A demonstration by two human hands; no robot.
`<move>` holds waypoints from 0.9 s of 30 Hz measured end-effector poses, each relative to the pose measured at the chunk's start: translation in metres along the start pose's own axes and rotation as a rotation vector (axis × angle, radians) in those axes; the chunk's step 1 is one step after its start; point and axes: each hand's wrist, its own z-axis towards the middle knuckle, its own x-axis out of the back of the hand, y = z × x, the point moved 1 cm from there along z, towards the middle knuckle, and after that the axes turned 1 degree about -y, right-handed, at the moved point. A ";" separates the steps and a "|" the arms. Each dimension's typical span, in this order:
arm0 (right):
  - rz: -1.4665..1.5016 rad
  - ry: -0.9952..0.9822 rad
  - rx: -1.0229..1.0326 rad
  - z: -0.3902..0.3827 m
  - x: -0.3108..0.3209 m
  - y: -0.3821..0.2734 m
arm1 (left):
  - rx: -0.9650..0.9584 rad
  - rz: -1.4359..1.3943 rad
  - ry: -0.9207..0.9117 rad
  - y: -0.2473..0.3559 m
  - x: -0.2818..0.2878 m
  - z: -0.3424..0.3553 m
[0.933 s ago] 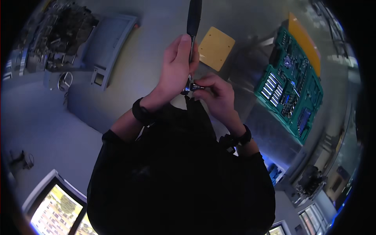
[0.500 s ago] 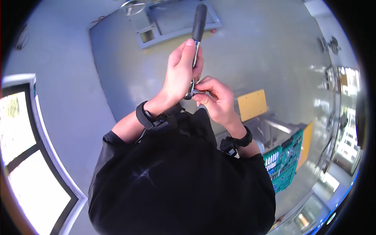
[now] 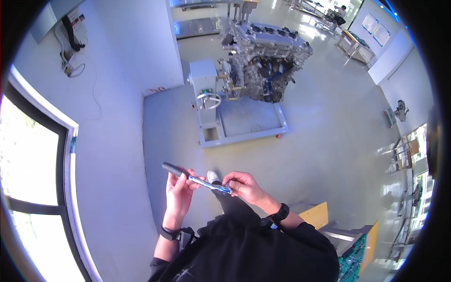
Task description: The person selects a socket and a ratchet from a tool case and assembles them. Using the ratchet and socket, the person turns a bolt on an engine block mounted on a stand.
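A ratchet wrench (image 3: 203, 182) with a black grip and a shiny metal shank lies slanted between my hands, its grip end up to the left. My left hand (image 3: 180, 191) is closed round it where the grip meets the shank. At the ratchet's head, my right hand (image 3: 245, 187) pinches with thumb and fingers. Whatever small part sits between those fingertips is mostly hidden. Both hands are in front of my black clothing, above the floor.
Ahead, an engine (image 3: 268, 61) is mounted on a grey wheeled stand (image 3: 244, 137) with a handwheel (image 3: 207, 100). A wall (image 3: 117, 117) with a window runs along the left. At lower right are a green tool case (image 3: 352, 258) and a yellow chair back (image 3: 315, 215).
The view has lifted, bringing the whole engine and its stand in. The ratchet wrench has swung from nearly upright to slanting left. Both hands still hold on at its two parts.
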 end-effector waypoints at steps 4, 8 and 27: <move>0.124 0.006 0.001 0.064 0.027 -0.007 | 0.075 -0.074 0.109 0.006 0.049 0.054; 0.315 0.000 0.044 0.141 0.053 -0.023 | 0.252 -0.007 -0.158 0.026 0.082 0.115; 0.293 0.435 0.474 0.392 0.101 -0.046 | 0.420 1.157 -0.393 0.081 0.086 0.373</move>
